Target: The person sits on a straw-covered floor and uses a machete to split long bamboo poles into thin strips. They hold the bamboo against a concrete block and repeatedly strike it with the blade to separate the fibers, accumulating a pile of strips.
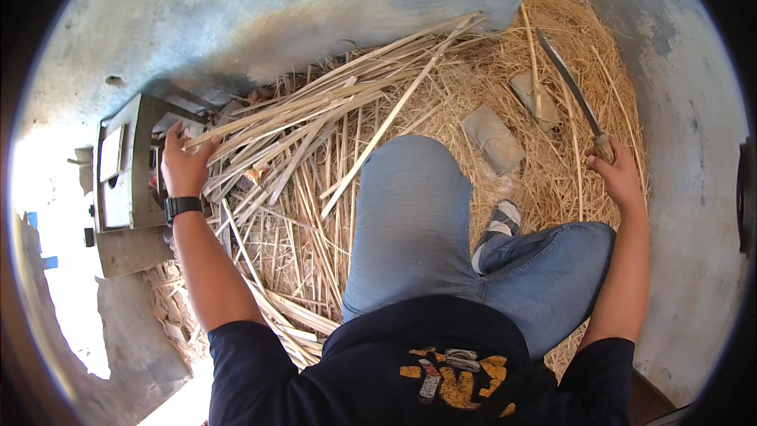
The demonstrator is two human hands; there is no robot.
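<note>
A seated person in jeans looks down at a heap of split cane strips (315,122) on straw. The left hand (185,162) rests on the near-left ends of the strips, fingers curled over them. The strips run lengthwise from that hand up toward the far right. The right hand (617,173), well apart on the right, is closed around the handle of a long knife (572,91), blade pointing far-left.

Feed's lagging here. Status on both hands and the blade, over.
Left hand gripping the ends of the split cane strips. Right hand shut on knife handle, blade up and clear of the pile. Bent knee sits between the hands.
</note>
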